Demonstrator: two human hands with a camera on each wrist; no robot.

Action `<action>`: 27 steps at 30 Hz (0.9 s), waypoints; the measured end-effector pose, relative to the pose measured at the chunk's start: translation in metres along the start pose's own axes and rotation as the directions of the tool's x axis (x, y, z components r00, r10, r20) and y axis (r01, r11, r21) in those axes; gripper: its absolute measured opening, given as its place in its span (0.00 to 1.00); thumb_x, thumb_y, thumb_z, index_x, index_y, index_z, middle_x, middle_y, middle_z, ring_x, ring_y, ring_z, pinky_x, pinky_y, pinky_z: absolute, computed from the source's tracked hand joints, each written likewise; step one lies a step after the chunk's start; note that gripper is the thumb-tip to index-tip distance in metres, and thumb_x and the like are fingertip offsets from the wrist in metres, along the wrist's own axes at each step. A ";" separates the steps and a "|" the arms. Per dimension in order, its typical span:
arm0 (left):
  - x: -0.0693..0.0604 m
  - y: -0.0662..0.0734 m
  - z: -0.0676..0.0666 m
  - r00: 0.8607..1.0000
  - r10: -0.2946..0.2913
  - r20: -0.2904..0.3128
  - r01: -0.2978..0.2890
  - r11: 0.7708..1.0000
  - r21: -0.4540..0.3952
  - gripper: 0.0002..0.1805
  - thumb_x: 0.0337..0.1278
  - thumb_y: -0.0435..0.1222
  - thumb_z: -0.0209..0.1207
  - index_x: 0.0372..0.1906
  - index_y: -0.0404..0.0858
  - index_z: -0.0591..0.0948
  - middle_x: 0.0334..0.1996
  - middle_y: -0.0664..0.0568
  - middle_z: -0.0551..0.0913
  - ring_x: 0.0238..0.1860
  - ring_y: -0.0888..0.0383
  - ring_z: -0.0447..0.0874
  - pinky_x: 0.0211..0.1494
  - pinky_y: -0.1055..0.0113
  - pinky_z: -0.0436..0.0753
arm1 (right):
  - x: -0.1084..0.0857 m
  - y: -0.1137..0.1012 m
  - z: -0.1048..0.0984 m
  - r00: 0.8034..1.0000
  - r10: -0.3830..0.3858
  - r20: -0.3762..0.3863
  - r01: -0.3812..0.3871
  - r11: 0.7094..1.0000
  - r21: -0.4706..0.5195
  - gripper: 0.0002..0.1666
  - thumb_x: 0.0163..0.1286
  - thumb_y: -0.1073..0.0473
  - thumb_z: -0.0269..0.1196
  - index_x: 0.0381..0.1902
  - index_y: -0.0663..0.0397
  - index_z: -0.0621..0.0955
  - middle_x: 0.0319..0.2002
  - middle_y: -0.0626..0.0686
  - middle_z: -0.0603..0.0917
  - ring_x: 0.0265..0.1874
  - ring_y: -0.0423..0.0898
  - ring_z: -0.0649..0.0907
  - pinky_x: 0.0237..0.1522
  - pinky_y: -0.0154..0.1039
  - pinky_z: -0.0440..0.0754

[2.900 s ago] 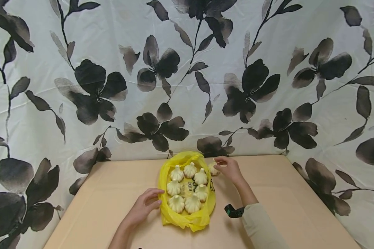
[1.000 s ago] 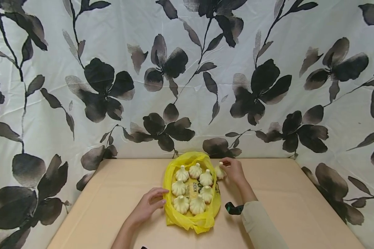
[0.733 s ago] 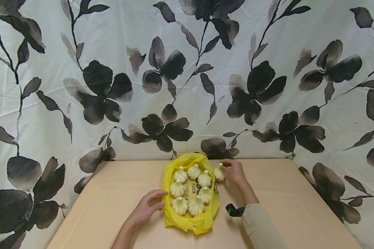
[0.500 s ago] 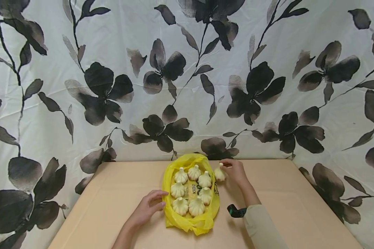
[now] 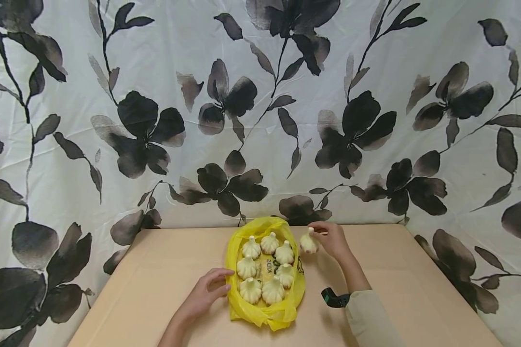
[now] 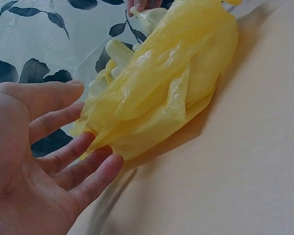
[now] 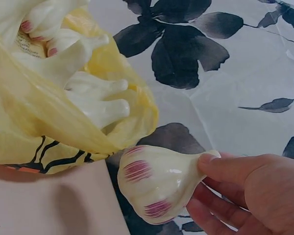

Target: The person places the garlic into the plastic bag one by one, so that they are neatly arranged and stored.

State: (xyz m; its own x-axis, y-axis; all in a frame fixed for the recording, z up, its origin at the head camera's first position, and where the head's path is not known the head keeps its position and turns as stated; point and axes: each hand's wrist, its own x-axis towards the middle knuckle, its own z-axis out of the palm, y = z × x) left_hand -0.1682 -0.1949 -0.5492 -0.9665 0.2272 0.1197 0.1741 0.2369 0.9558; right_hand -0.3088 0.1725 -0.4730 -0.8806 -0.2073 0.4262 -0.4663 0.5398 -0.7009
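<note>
A yellow plastic bag (image 5: 264, 318) lies on the table with its mouth spread wide. Inside it, several white garlic bulbs (image 5: 272, 290) stand in a ring around printed lettering. My right hand (image 5: 334, 241) pinches one more garlic bulb (image 7: 159, 183) by its stem, just outside the bag's far right side; purple streaks mark its skin. At the bag's left side is my left hand (image 5: 206, 291), its loosely spread fingers (image 6: 95, 183) touching the yellow plastic in the left wrist view. From that side, the bag's wall hides most of the bulbs.
The tan tabletop (image 5: 156, 270) reaches back to a white cloth (image 5: 286, 202) with dark flowers, hanging behind and at both sides. A small black device (image 5: 335, 299) is strapped at my right wrist.
My right hand has drawn slightly rightward with the garlic bulb, widening the gap to the bag. The left hand stays at the bag's side, and the head view has shifted a little.
</note>
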 end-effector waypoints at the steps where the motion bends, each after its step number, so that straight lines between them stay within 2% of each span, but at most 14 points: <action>1: 0.001 0.000 0.001 1.000 -0.005 -0.007 0.005 1.000 0.000 0.20 0.66 0.37 0.57 0.61 0.37 0.75 0.63 0.39 0.68 0.63 0.39 0.68 0.51 0.67 0.83 | 0.001 0.000 0.000 1.000 -0.007 -0.001 0.007 1.000 0.007 0.14 0.62 0.66 0.66 0.46 0.60 0.85 0.39 0.59 0.87 0.40 0.54 0.86 0.44 0.48 0.85; 6: 0.007 -0.002 0.005 0.999 -0.027 -0.039 0.027 1.000 -0.001 0.20 0.65 0.39 0.58 0.60 0.40 0.76 0.63 0.42 0.69 0.64 0.40 0.68 0.51 0.68 0.83 | 0.007 -0.004 -0.001 1.000 -0.030 0.004 0.030 0.999 0.044 0.13 0.62 0.65 0.67 0.46 0.58 0.85 0.39 0.58 0.88 0.40 0.53 0.86 0.44 0.46 0.86; 12: 0.014 -0.004 0.010 0.998 -0.016 -0.068 0.017 1.000 0.019 0.20 0.65 0.39 0.59 0.59 0.40 0.76 0.62 0.42 0.70 0.63 0.40 0.68 0.51 0.70 0.82 | 0.014 -0.013 0.004 0.998 -0.067 0.016 0.065 0.994 0.089 0.13 0.62 0.64 0.67 0.46 0.56 0.85 0.41 0.57 0.88 0.41 0.52 0.86 0.45 0.45 0.86; 17: 0.011 -0.006 0.011 0.998 -0.018 -0.064 0.020 1.000 0.021 0.20 0.64 0.38 0.59 0.60 0.37 0.76 0.62 0.42 0.70 0.63 0.40 0.68 0.51 0.71 0.82 | 0.010 -0.027 0.010 0.996 -0.083 0.044 0.077 0.988 0.132 0.14 0.61 0.63 0.68 0.47 0.56 0.85 0.41 0.56 0.87 0.41 0.51 0.86 0.43 0.43 0.86; 23: 0.012 -0.005 0.010 0.997 -0.017 -0.071 0.020 0.999 0.041 0.20 0.64 0.39 0.59 0.59 0.40 0.76 0.63 0.43 0.70 0.64 0.39 0.68 0.53 0.72 0.78 | 0.007 -0.038 0.019 0.993 -0.102 0.061 0.091 0.983 0.160 0.14 0.61 0.62 0.68 0.46 0.54 0.85 0.40 0.55 0.87 0.40 0.49 0.85 0.41 0.39 0.86; 27: 0.013 -0.004 0.010 0.998 -0.018 -0.062 0.019 1.000 0.018 0.20 0.64 0.39 0.59 0.60 0.40 0.76 0.63 0.42 0.70 0.65 0.38 0.67 0.53 0.71 0.80 | 0.004 -0.042 0.027 0.991 -0.109 0.072 0.096 0.982 0.165 0.15 0.61 0.62 0.68 0.47 0.55 0.85 0.40 0.54 0.87 0.40 0.48 0.85 0.41 0.38 0.86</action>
State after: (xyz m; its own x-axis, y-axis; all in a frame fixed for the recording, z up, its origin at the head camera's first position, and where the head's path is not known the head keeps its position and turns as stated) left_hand -0.1799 -0.1834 -0.5538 -0.9792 0.1643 0.1188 0.1589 0.2582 0.9529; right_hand -0.2954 0.1267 -0.4570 -0.8284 -0.3231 0.4576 -0.5560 0.3754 -0.7416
